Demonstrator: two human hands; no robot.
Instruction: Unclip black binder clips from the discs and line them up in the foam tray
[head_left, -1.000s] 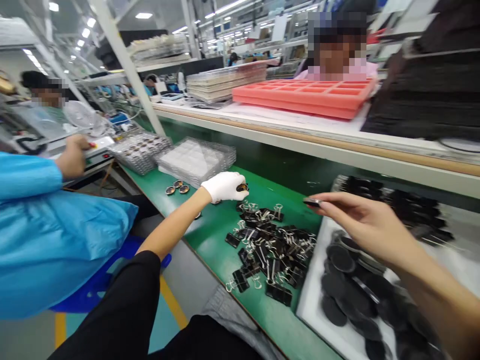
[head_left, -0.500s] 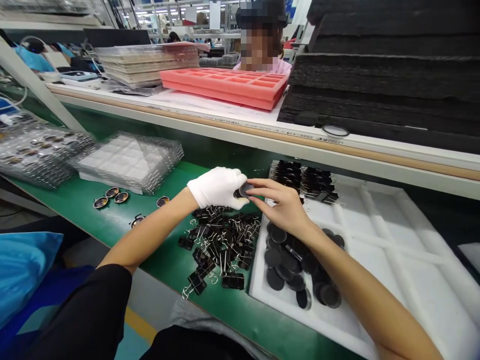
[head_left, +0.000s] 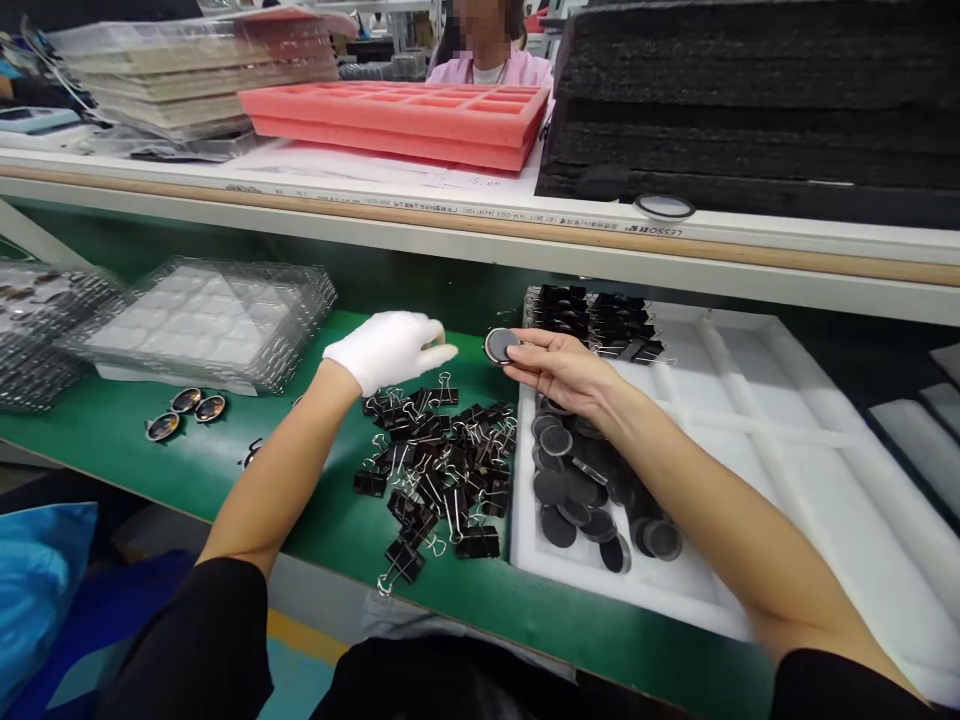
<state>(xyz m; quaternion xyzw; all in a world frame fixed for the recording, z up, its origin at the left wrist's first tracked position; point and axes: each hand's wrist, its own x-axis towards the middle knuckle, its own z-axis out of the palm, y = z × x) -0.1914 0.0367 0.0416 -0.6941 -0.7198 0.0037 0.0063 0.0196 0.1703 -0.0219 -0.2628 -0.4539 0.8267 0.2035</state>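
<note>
My left hand (head_left: 394, 350), in a white glove, hovers over the heap's far edge, thumb and fingers apart with nothing visible between them. Below it a heap of black binder clips (head_left: 442, 460) with silver wire handles lies on the green table. My bare right hand (head_left: 566, 368) pinches a round dark disc (head_left: 500, 346) with a pale metallic rim, its flat face towards me. Beneath the right wrist, several dark round discs (head_left: 570, 490) lie piled in a white foam tray (head_left: 750, 490); the forearm hides some.
Binder clips (head_left: 592, 320) stand in rows at the tray's far left corner. Clear plastic trays (head_left: 210, 320) and round amber-lensed pieces (head_left: 187, 405) lie on the left. A shelf edge (head_left: 450, 235) crosses above, holding pink foam (head_left: 397, 120) and black foam (head_left: 720, 110). A person (head_left: 487, 65) is behind it.
My left hand has let go of the disc and moved left, away from my right hand. The disc now rests in my right fingers alone. The camera view has shifted slightly.
</note>
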